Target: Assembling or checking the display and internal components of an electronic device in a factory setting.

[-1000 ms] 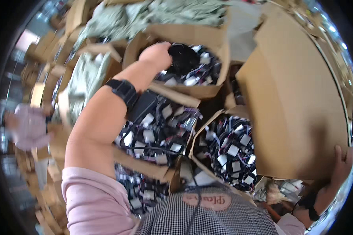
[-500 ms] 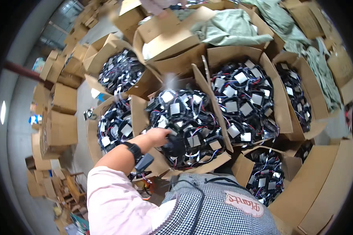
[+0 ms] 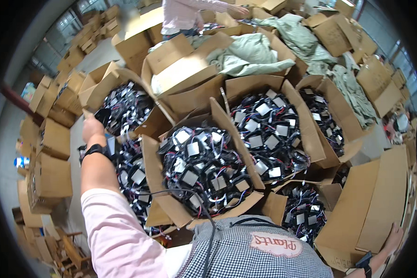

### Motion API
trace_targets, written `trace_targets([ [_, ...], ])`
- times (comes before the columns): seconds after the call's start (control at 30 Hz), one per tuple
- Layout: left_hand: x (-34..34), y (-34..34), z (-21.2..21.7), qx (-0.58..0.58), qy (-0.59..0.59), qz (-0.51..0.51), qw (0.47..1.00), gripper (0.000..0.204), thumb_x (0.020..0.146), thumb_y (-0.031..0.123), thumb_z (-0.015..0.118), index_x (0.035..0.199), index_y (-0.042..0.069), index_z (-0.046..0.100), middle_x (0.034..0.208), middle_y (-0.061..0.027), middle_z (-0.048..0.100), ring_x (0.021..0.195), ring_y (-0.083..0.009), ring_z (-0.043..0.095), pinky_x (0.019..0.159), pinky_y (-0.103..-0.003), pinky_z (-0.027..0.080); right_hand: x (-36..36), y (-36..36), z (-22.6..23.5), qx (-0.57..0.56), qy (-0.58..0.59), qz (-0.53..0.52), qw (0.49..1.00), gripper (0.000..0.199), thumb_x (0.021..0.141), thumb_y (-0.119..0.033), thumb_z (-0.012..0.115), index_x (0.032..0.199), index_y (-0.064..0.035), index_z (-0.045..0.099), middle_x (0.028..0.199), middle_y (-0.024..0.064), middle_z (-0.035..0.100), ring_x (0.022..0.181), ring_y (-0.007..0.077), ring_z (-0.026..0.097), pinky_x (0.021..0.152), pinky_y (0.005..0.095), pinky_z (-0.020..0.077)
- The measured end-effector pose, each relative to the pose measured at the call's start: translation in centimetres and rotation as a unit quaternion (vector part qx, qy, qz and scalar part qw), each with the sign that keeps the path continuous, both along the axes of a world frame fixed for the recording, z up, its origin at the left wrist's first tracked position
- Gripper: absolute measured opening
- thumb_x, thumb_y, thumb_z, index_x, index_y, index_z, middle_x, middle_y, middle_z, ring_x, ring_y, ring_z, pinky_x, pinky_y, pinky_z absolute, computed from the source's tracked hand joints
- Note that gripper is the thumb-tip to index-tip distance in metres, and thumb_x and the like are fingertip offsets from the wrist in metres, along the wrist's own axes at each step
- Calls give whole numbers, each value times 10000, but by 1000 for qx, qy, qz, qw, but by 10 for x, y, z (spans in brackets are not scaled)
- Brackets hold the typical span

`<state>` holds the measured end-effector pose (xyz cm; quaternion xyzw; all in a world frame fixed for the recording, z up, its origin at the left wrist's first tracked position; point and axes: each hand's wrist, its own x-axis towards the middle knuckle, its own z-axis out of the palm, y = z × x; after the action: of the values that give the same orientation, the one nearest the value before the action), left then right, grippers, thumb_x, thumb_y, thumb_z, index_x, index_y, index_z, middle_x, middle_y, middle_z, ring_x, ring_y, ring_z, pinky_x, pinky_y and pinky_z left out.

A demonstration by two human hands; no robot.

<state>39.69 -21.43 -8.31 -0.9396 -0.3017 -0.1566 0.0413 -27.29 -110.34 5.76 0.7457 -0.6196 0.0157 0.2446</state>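
Left hand (image 3: 92,129): looks closed on a black part (image 3: 104,116), at the left edge of the upper-left box (image 3: 93,96). Back of hand faces camera; fingertips and the part's underside hidden. Only a dark patch shows, sticking out right of the hand. Too little visible to call a long axis; exact outline and facing unclear, detail lost in black. Can't tell if it touches the wire units (image 3: 127,104) beside it.

Left forearm runs up, roughly away from the body. Wristband (image 3: 96,149) on it.

Right hand (image 3: 394,237): at the outer edge of the right box (image 3: 387,185), palm side hidden. Can't tell how tight the grip is.

Thin cable (image 3: 180,191) crosses the near end of the centre box (image 3: 154,155). Co-worker (image 3: 183,16) at top, head cut off by frame.
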Motion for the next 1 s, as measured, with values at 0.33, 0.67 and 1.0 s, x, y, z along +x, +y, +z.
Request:
trace_targets([
  [0.33, -9, -190, -102, -88, 170, -316, 929, 292, 837, 214, 610, 1101, 92, 625, 1025, -223, 672, 992, -405, 650, 862, -496, 518, -18, 13, -10, -82, -33, 2, 996, 472, 936, -427, 597, 1108, 12, 604, 1102, 246, 594, 1063, 436, 543, 879, 473, 446],
  [0.67, -149, -371, -170, -424, 204, -407, 783, 403, 817, 233, 712, 1163, 37, 641, 1044, -215, 700, 1013, -357, 672, 887, -418, 516, 20, 33, -11, -60, -42, -60, 995, 519, 917, -412, 621, 1177, 36, 587, 1277, 262, 557, 1197, 421, 517, 1011, 441, 428],
  [1.0, -157, -380, -174, -422, 202, -430, 773, 363, 824, 238, 685, 1136, 57, 638, 1012, -204, 698, 985, -373, 663, 866, -420, 512, 13, 33, -8, -59, -33, -89, 994, 612, 931, -495, 592, 1247, 29, 574, 1303, 222, 567, 1248, 377, 497, 1030, 422, 415],
])
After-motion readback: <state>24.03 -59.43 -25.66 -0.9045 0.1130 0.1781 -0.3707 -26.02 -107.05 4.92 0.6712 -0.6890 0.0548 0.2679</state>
